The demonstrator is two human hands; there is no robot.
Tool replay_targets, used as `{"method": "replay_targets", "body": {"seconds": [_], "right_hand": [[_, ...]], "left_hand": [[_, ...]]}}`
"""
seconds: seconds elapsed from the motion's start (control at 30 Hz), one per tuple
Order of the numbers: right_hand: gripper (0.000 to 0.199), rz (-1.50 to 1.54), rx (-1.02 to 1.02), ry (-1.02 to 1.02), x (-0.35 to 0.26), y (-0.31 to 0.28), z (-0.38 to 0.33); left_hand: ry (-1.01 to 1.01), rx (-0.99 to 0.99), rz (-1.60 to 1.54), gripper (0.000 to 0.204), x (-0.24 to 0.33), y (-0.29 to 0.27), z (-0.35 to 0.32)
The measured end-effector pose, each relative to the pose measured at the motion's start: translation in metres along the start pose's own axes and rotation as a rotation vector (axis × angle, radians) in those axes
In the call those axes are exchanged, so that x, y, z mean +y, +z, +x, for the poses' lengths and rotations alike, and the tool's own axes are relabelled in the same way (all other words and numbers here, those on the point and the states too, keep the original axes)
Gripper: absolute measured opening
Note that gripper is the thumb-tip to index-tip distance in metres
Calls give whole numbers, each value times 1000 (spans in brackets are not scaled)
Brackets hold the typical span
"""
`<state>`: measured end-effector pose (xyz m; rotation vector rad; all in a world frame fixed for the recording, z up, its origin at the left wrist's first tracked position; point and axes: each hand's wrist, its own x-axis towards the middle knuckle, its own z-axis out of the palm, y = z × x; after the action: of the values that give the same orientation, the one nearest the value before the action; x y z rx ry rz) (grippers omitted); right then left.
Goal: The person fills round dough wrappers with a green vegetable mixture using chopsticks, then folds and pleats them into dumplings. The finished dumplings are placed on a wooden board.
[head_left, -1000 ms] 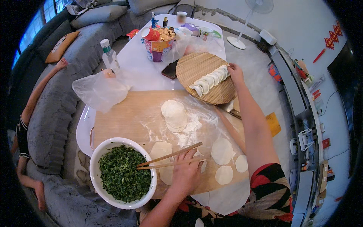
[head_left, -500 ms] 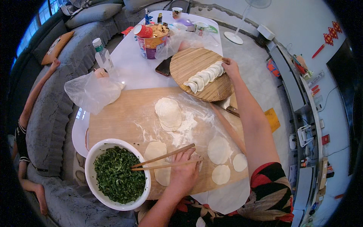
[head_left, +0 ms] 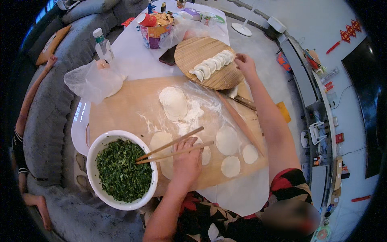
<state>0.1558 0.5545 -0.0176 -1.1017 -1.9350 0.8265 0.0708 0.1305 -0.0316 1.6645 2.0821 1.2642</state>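
Note:
My left hand [head_left: 187,161] is on the floured wooden board [head_left: 117,105], beneath two wooden chopsticks [head_left: 171,147]. Its fingers close on a round dumpling wrapper [head_left: 206,154], partly hidden by the hand. The chopsticks' tips rest in a white bowl [head_left: 92,171] of chopped green filling [head_left: 121,171]. My right hand [head_left: 245,64] hovers at the right edge of a round wooden tray [head_left: 189,50], fingers apart and holding nothing. Just left of it, a row of white dumplings [head_left: 213,64] lies on the tray.
A stack of wrappers [head_left: 173,103] lies mid-board, with single wrappers [head_left: 227,140] to the right. A rolling pin [head_left: 240,121] and a knife [head_left: 244,101] lie along the right side. Behind are a phone [head_left: 167,55], a snack tub [head_left: 155,37], a bottle [head_left: 103,46] and a plastic bag [head_left: 94,78].
My right hand has let go of the last dumpling in the row and drawn slightly right of it. My left hand stays under the chopsticks. The whole view has shifted.

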Motion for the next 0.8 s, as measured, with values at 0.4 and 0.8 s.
{"method": "replay_targets", "body": {"seconds": [0.4,0.8], "right_hand": [[35,-476,-385,-256,-69,-40,-286],[22,-279,-209,-122,-63,-21,-302]], "left_hand": [[103,155,59,16,13,-6,-23],[180,274,31,10,14,-31,-61]]}}
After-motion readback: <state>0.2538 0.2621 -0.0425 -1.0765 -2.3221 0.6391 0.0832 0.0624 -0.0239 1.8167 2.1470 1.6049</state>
